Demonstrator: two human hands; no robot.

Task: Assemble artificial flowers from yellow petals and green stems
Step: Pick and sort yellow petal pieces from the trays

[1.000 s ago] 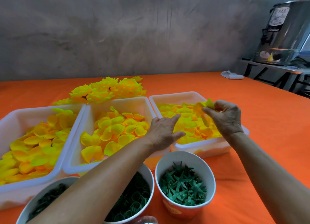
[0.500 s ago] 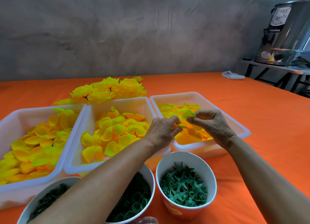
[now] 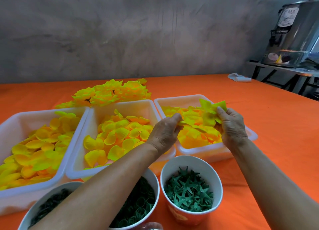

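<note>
Yellow fabric fills most of what the head camera shows: three white tubs in a row on the orange tablecloth (image 3: 276, 126), each holding loose petals, and both hands working over the right tub (image 3: 189, 98). The right hand (image 3: 232, 126) has its fingers curled round a bunched, star-shaped petal layer (image 3: 211, 111) and holds it up just above the heap, the thumb pressed against its near face. The left hand (image 3: 165, 131) pinches the edge of a flatter petal piece (image 3: 187, 122) between thumb and forefinger, low over the same heap and just left of the raised layer; whether the two pieces already touch I cannot tell. To my eye this is the picking and separating step, with one flower's petal layers being gathered before any green part is brought in. The next move would seem to call for pulling a single layer free of its neighbours without dragging others along, then lining up its centre hole. Green star-shaped calyxes fill the paper cup (image 3: 190, 162) near the right forearm, untouched; a second cup (image 3: 153, 181) of green rings lies partly under the left forearm. Finished yellow flowers (image 3: 110, 93) are piled at the far side, behind the middle tub (image 3: 124, 104).
</note>
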